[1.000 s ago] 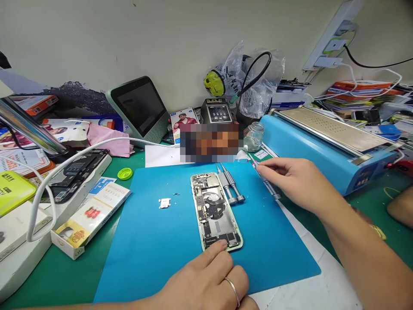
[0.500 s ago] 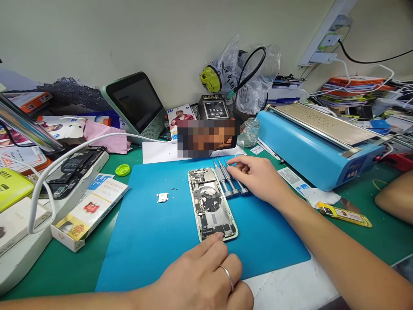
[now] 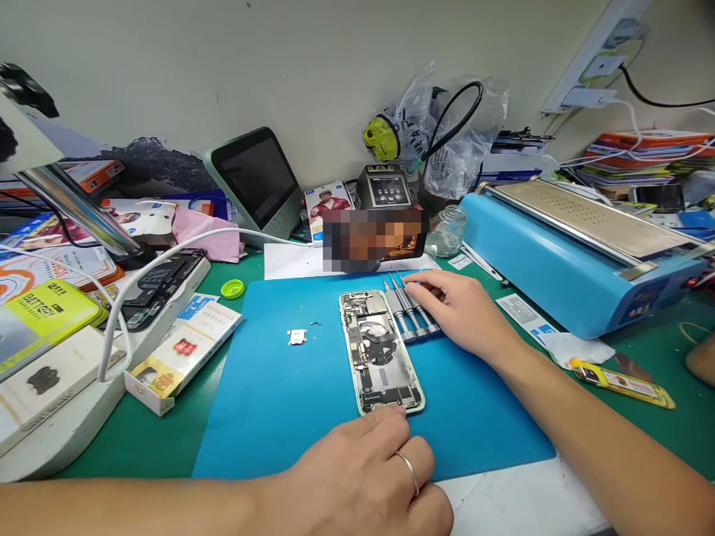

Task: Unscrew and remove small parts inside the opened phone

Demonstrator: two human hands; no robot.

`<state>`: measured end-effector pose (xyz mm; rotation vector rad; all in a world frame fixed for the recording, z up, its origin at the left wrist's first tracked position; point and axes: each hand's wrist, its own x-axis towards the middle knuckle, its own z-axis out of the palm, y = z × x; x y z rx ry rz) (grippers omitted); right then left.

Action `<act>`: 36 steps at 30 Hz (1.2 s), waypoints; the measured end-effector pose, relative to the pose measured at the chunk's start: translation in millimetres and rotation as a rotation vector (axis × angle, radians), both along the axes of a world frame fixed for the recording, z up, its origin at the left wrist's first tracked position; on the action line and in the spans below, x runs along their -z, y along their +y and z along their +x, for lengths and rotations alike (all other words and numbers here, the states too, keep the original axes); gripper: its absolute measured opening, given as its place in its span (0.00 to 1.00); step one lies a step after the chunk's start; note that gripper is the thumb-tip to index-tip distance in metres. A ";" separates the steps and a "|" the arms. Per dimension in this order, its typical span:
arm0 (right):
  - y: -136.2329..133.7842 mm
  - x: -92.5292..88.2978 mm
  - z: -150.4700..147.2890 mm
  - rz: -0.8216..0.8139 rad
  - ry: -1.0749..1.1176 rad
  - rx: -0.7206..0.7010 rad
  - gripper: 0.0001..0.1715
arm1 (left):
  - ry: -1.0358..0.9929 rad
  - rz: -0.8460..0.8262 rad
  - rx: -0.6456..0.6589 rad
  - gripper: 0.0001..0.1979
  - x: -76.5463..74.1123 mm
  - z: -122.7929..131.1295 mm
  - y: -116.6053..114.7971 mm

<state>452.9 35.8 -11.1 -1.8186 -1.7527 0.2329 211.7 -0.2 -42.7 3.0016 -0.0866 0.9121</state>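
An opened smartphone [image 3: 383, 350] lies on the blue mat [image 3: 268, 417], its circuit boards and round coil exposed. At its bottom edge, my left hand [image 3: 369, 476] rests with curled fingers, fingertips pressed on the frame; a ring is on one finger. Several grey screwdrivers [image 3: 412, 316] lie side by side right of the phone, tips pointing away. My right hand [image 3: 455, 309] is closed at the shaft of the rightmost screwdriver, thumb and index finger together; its other fingers are partly hidden. A small silver metal part [image 3: 297, 337] and tiny dark pieces [image 3: 316, 323] lie left of the phone.
A blue heating machine [image 3: 558, 268] stands at the right, near a yellow packaged tool [image 3: 623, 382]. Behind the mat are a propped screen [image 3: 374, 242], glass jar [image 3: 448, 231] and soldering station [image 3: 385, 190]. Boxes [image 3: 184, 350] and a white cable [image 3: 120, 298] crowd the left.
The whole view has shifted, so everything appears farther right. Both hands keep nearly the same places by the phone and the screwdrivers.
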 end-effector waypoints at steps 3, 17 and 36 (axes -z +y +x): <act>-2.7 -0.2 4.0 0.018 -0.004 -0.011 0.16 | -0.002 0.005 -0.004 0.20 1.4 0.0 -0.4; -20.5 -10.1 20.3 0.067 -0.053 -0.140 0.11 | 0.005 -0.106 0.030 0.16 -6.1 -2.4 0.6; -29.7 -6.8 15.2 -0.062 -0.083 -0.495 0.11 | 0.029 -0.064 0.030 0.16 -2.4 -4.7 -0.8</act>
